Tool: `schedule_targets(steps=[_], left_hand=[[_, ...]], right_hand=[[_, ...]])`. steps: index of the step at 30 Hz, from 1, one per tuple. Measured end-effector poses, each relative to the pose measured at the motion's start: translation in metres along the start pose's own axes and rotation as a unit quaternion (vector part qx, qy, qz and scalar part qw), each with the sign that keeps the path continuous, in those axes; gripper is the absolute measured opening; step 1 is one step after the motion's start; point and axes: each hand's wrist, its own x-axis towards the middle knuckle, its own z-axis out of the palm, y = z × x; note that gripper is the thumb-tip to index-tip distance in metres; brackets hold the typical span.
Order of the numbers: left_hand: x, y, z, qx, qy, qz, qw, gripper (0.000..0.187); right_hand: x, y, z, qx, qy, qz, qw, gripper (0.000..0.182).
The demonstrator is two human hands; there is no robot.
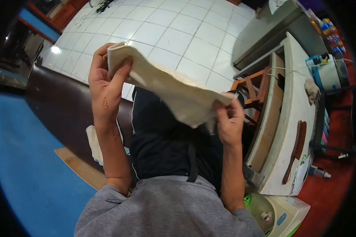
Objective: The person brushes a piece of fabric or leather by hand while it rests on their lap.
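A cream-coloured cloth [166, 87] is stretched between my two hands above my lap. My left hand [108, 73] grips its folded upper left end, thumb pressed on the near face. At the lower right end, my right hand [230, 120] pinches the edge between thumb and fingers. The cloth slopes down from left to right, and a loose part hangs below its middle. Some fingers of both hands are hidden behind the fabric.
To the right, a white tabletop [281, 134] bears a brown brush [296, 150] and a crumpled rag [312, 91]. A wooden stool [255, 89] stands beside it. A dark brown bench [63, 98] is on the left, with another pale cloth [93, 144] near my left forearm.
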Motion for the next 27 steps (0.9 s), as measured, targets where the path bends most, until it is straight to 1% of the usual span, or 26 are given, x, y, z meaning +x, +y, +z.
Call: schedule_targets(steps=[2,3,5,6,7,8,9,10,11,13,14,15,16,17,18,19,21,22,23,24,25,27], left_hand=[[0.008,-0.012,0.015,0.032,0.066,0.039,0.997,0.042],[0.011,-0.012,0.041,0.017,0.062,0.047,0.997,0.042],[0.009,-0.016,0.056,0.216,0.096,0.027,0.971,0.049],[0.006,-0.029,0.06,0.305,0.087,0.083,0.945,0.06],[0.0,-0.02,0.074,0.289,0.053,0.098,0.951,0.067],[-0.007,-0.011,0.085,0.231,-0.029,0.101,0.967,0.073],[-0.008,-0.014,0.092,0.137,-0.136,0.134,0.972,0.08],[-0.012,-0.012,0.097,0.097,-0.252,0.096,0.958,0.09],[-0.015,-0.011,0.111,0.047,-0.302,0.138,0.942,0.085],[-0.017,-0.01,0.125,0.005,-0.38,0.058,0.923,0.062],[-0.017,-0.01,0.125,0.003,-0.382,0.059,0.922,0.062],[-0.018,-0.01,0.125,0.026,-0.375,0.04,0.926,0.046],[-0.017,-0.01,0.126,0.049,-0.368,0.022,0.928,0.031],[-0.015,-0.01,0.124,0.047,-0.372,0.022,0.927,0.031],[-0.013,-0.01,0.12,0.028,-0.329,-0.001,0.944,0.024],[-0.011,-0.009,0.117,0.01,-0.285,-0.025,0.958,0.018],[-0.003,-0.004,0.113,-0.014,-0.167,-0.049,0.985,0.013],[0.002,-0.003,0.11,-0.011,-0.154,-0.035,0.987,0.012],[0.008,-0.003,0.107,-0.009,-0.141,-0.021,0.99,0.011],[0.014,-0.01,0.105,0.006,-0.151,0.005,0.988,0.011],[0.019,-0.014,0.104,0.007,-0.152,0.006,0.988,0.011],[0.03,-0.023,0.106,0.067,-0.15,0.016,0.986,0.011]], right_hand=[[0.007,-0.02,0.004,-0.062,0.1,-0.074,0.99,0.021],[0.013,-0.038,-0.008,-0.094,0.131,-0.131,0.978,0.02],[0.015,-0.054,-0.009,-0.164,0.147,-0.193,0.956,0.019],[0.016,-0.056,-0.013,-0.204,0.13,-0.199,0.95,0.019],[0.015,-0.063,-0.015,-0.237,0.11,-0.179,0.948,0.017],[0.015,-0.066,-0.014,-0.249,0.093,-0.148,0.953,0.017],[0.014,-0.068,-0.013,-0.259,0.076,-0.114,0.956,0.017],[0.015,-0.065,-0.015,-0.274,0.052,-0.123,0.952,0.022],[0.015,-0.068,-0.013,-0.296,0.032,-0.108,0.948,0.024],[0.01,-0.061,-0.014,-0.307,0.03,-0.081,0.948,0.022],[0.009,-0.058,-0.02,-0.325,0.021,-0.083,0.942,0.025],[0.008,-0.063,-0.023,-0.328,0.024,-0.083,0.941,0.025],[0.006,-0.071,-0.024,-0.314,0.004,-0.033,0.949,0.028],[0.003,-0.075,-0.025,-0.297,-0.017,0.018,0.955,0.031],[-0.003,-0.067,-0.03,-0.275,-0.022,0.026,0.961,0.041],[-0.009,-0.069,-0.04,-0.304,-0.067,0.091,0.946,0.05],[-0.014,-0.062,-0.052,-0.336,-0.129,0.003,0.933,0.048],[-0.017,-0.065,-0.058,-0.335,-0.128,0.004,0.933,0.048],[-0.019,-0.069,-0.064,-0.333,-0.161,0.05,0.928,0.04],[-0.02,-0.072,-0.07,-0.331,-0.194,0.096,0.919,0.033],[-0.02,-0.071,-0.077,-0.33,-0.194,0.095,0.919,0.033],[-0.017,-0.065,-0.091,-0.414,-0.083,0.07,0.904,0.022]])
